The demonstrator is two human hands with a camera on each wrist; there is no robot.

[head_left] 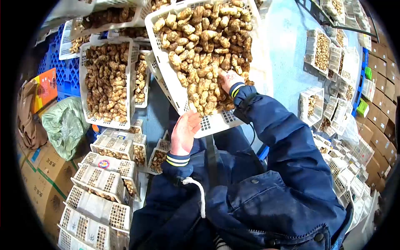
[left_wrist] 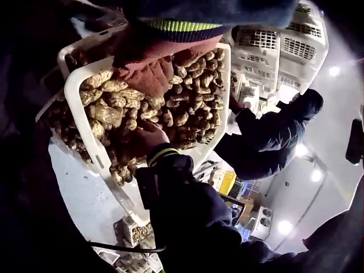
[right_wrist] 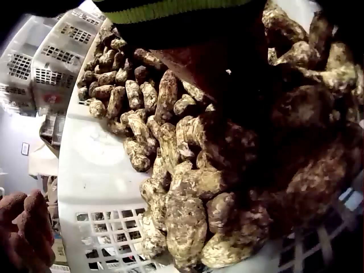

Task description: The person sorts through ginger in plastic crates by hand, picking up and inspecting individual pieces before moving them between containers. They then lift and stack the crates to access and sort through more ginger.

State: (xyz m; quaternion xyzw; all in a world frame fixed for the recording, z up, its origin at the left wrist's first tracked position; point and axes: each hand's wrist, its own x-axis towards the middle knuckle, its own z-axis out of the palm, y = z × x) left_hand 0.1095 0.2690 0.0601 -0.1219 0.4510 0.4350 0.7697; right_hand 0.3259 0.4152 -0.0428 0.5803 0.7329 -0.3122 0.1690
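Observation:
A white plastic crate (head_left: 160,50) is tilted in front of me, filled with knobbly, brown-and-cream, mushroom-like pieces (head_left: 200,54). My right hand (head_left: 230,80) reaches down among these pieces near the crate's right side. Its fingertips are hidden; whether they pinch a piece I cannot tell. Beside the near left corner of the crate is my left hand (head_left: 185,130), its fingers loosely bent and holding nothing. In the right wrist view that left hand (right_wrist: 25,227) shows just outside the white wall. Large pieces (right_wrist: 185,227) lie against the crate's slotted wall there.
Another filled crate (head_left: 107,81) stands to the left, above stacked white crates (head_left: 98,179). A green plastic bag (head_left: 66,125) sits on cardboard boxes (head_left: 50,175). More crates (head_left: 321,52) line the blue floor at right. Another person (left_wrist: 273,133) in dark clothing appears in the left wrist view.

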